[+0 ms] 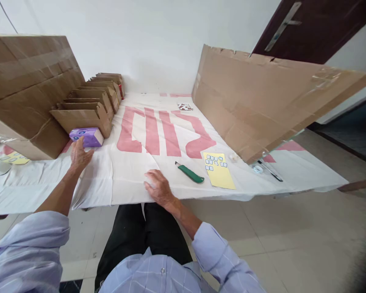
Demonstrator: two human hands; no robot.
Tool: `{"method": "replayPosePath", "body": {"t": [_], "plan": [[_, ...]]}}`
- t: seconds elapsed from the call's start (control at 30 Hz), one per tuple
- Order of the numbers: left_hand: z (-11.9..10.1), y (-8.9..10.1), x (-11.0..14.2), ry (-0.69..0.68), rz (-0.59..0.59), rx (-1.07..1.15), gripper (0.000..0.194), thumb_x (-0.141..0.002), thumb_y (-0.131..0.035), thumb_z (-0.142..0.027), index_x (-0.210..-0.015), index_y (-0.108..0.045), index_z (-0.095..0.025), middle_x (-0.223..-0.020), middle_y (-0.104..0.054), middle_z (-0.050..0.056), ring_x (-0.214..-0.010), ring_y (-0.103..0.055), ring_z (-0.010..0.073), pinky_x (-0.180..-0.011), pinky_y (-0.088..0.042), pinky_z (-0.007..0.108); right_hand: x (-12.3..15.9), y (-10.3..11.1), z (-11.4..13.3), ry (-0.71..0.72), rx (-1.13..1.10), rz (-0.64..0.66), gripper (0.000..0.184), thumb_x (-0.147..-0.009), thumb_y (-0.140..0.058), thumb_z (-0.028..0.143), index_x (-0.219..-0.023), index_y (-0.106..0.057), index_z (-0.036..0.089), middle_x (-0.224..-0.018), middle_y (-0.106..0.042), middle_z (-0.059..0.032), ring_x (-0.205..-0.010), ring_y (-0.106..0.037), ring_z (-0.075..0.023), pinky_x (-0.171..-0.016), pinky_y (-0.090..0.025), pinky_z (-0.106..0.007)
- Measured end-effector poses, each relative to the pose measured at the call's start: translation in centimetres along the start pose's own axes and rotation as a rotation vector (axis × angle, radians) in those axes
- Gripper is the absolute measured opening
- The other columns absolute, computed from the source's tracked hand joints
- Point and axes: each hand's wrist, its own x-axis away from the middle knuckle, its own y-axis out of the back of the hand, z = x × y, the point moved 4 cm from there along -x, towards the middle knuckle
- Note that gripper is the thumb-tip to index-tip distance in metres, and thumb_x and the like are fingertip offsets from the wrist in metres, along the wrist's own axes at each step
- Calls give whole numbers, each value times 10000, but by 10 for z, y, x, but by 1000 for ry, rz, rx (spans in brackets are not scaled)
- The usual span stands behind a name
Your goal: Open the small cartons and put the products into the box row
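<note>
My left hand (pixel 80 155) reaches to a purple pack of tissues (pixel 93 138) at the left of the table. Its fingertips lie at the front of the pack, with the thumb spread to the right. Close to the table's front edge, my right hand (pixel 158 187) rests on the white cloth (pixel 131 171), fingers loosely bent and apart, holding nothing. To its right lies a green utility knife (pixel 190 173) with a short bit of blade showing. A yellow sheet (pixel 218 173) with several small stickers is beside the knife.
Behind the tissues stands a row of open cardboard boxes (pixel 79 116), next to a large carton (pixel 27 89). A cardboard panel (pixel 262 97) rises at the right, with a pen (pixel 271 171) and a tape roll (pixel 258 169) near it. A patterned card (pixel 185 106) lies farther back.
</note>
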Motion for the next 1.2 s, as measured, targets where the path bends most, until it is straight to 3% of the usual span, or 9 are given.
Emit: {"method": "replayPosePath", "body": {"t": [0.1, 0.2, 0.33, 0.47, 0.6, 0.77, 0.93, 1.07, 1.2], "plan": [[-9, -3, 37, -112, -6, 127, 628, -773, -720, -172, -1392, -618, -140, -1290, -669, 112, -1036, -665, 244, -1047, -613, 480, 13, 48, -26, -3, 181, -126, 252, -1019, -608, 196, -1218, -761, 215, -1245, -747, -138, -1199, -658, -309, -1091, -563, -472], [-28, -17, 101, -277, 149, 227, 436, -872, -692, -234, -1305, -680, -182, -1306, -701, 129, -1139, -707, 277, -966, -658, 444, 25, 89, -65, -89, 390, -167, 219, -1000, -628, 264, -1168, -752, 198, -1232, -744, -148, -1181, -632, -331, -1074, -529, -497], [-54, -39, 180, -417, 242, 204, 368, -943, -714, -256, -1308, -734, -214, -1406, -701, 141, -1350, -672, 308, -1205, -567, 503, 37, 117, -114, -264, 633, -67, 288, -999, -607, 359, -1166, -743, 168, -1218, -725, -190, -1124, -613, -354, -973, -504, -475], [-66, -50, 220, -347, 275, 80, 408, -959, -742, -278, -1362, -735, -220, -1518, -653, 157, -1416, -632, 339, -1174, -566, 525, 43, 118, -139, -325, 709, 22, 363, -1018, -555, 395, -1204, -735, 141, -1196, -719, -210, -1108, -614, -371, -939, -495, -473], [-64, -42, 238, -321, 272, -30, 325, -996, -711, -282, -1313, -755, -225, -1511, -669, 148, -1434, -611, 338, -1174, -533, 532, 40, 108, -138, -372, 683, 40, 358, -1027, -507, 342, -1202, -731, 124, -1153, -717, -220, -1092, -611, -364, -945, -482, -462], [-41, -21, 241, -365, 291, 17, 279, -986, -691, -240, -1250, -779, -212, -1501, -696, 141, -1407, -641, 322, -1201, -529, 525, 39, 103, -119, -448, 623, 30, 340, -1029, -530, 325, -1227, -714, 119, -1207, -695, -238, -1113, -580, -357, -983, -450, -467], [-12, 3, 250, -376, 243, 162, 250, -962, -689, -222, -1187, -798, -215, -1289, -788, 117, -1228, -734, 278, -1143, -597, 465, 39, 103, -108, -489, 556, 23, 333, -1016, -570, 290, -1266, -704, 116, -1253, -676, -251, -1108, -523, -339, -984, -407, -472], [1, 17, 282, -369, 131, 154, 194, -968, -673, -208, -1104, -811, -221, -1199, -798, 107, -1177, -736, 279, -1121, -605, 469, 40, 101, -106, -510, 508, 12, 370, -1005, -591, 267, -1308, -698, 85, -1278, -657, -264, -1107, -474, -317, -990, -375, -469], [14, 1, 326, -238, 289, 151, 227, -962, -626, -162, -1077, -811, -224, -1131, -791, 89, -1050, -749, 244, -1024, -640, 416, 38, 103, -104, -484, 478, -32, 367, -994, -596, 236, -1319, -677, 88, -1276, -638, -252, -1114, -447, -305, -1013, -364, -471]]}}
